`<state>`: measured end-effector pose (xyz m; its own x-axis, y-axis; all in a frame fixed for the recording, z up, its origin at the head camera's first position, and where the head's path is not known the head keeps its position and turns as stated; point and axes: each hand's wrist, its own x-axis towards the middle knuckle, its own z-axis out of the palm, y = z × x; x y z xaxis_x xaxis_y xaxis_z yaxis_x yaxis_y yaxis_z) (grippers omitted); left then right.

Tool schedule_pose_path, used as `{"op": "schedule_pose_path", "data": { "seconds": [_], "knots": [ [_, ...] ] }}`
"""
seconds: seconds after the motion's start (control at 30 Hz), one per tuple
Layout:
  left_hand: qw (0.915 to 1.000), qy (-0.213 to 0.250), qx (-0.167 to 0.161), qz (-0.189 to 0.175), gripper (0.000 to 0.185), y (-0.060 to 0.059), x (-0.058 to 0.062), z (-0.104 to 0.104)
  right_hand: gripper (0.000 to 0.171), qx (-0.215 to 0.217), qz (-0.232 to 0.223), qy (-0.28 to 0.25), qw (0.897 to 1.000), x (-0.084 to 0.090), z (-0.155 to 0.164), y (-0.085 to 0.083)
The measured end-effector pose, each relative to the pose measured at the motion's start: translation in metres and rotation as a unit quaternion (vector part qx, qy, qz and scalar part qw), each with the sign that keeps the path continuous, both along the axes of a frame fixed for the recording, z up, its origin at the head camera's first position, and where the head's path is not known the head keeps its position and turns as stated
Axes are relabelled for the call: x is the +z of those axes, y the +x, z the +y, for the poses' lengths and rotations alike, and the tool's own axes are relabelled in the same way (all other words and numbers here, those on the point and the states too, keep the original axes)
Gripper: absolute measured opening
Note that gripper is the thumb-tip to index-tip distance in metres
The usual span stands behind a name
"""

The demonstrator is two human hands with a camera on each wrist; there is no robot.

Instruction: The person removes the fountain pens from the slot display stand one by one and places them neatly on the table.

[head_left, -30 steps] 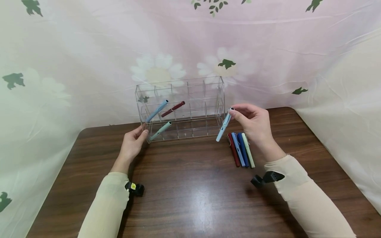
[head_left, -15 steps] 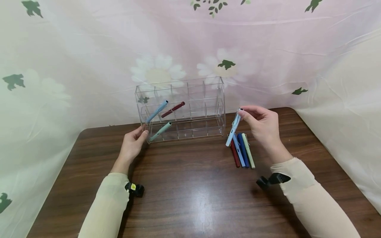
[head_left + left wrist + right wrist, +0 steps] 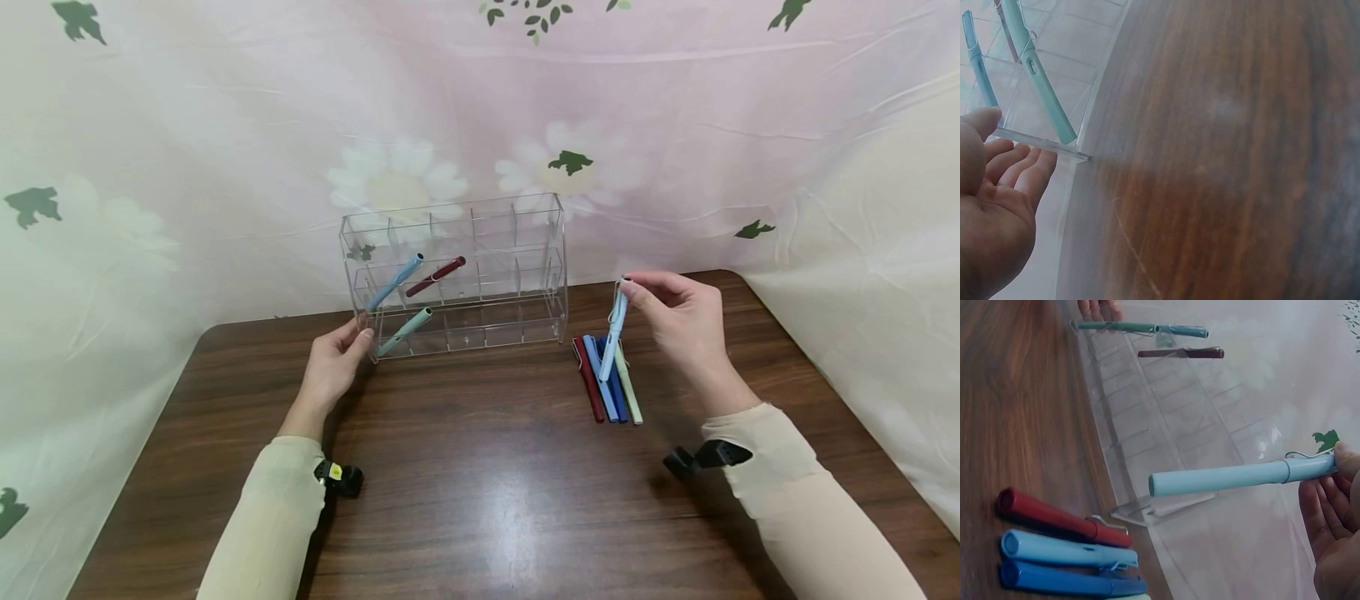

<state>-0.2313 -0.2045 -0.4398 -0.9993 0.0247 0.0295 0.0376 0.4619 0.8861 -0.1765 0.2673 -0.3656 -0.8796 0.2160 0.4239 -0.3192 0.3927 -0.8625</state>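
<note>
A clear pen rack (image 3: 498, 336) with compartments stands at the back of the table. My left hand (image 3: 335, 357) grips its left side wall between thumb and fingers. Three pens lean in the rack's left part: a blue pen (image 3: 396, 282), a dark red pen (image 3: 436, 277) and a mint green pen (image 3: 405, 331). To the right of the rack, my right hand (image 3: 686, 325) pinches a light blue pen (image 3: 1222, 479) by its capped end, tilted with the lower end down. Below it on the table lie a red pen (image 3: 588, 379), a blue pen (image 3: 601, 392), a dark blue pen (image 3: 618, 398) and a pale green pen (image 3: 629, 387).
The dark wooden table (image 3: 465, 483) runs back to a flowered cloth (image 3: 480, 108), which hangs behind the rack and along both sides. A small black camera is strapped to each wrist.
My right hand has moved rightward, away from the rack, carrying the light blue pen over the row of lying pens. My left hand and the rack have stayed in place.
</note>
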Motion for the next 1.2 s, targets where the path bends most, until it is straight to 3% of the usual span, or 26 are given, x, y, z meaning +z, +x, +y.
{"op": "schedule_pose_path", "data": {
  "seconds": [0.2, 0.43, 1.2],
  "knots": [
    [1.0, 0.001, -0.003, -0.001, 0.052, 0.0, 0.0, 0.0, 0.032, -0.018, -0.039, 0.008, 0.999, -0.007, 0.01, 0.002],
    [1.0, -0.005, -0.003, 0.001, 0.052, 0.001, 0.001, 0.0, 0.041, -0.038, -0.117, -0.011, 0.992, -0.015, 0.022, 0.005],
    [0.9999, 0.012, -0.006, -0.008, 0.053, 0.002, 0.004, 0.001, 0.041, -0.022, -0.158, 0.105, 0.982, -0.063, 0.057, -0.008]
  ]
}}
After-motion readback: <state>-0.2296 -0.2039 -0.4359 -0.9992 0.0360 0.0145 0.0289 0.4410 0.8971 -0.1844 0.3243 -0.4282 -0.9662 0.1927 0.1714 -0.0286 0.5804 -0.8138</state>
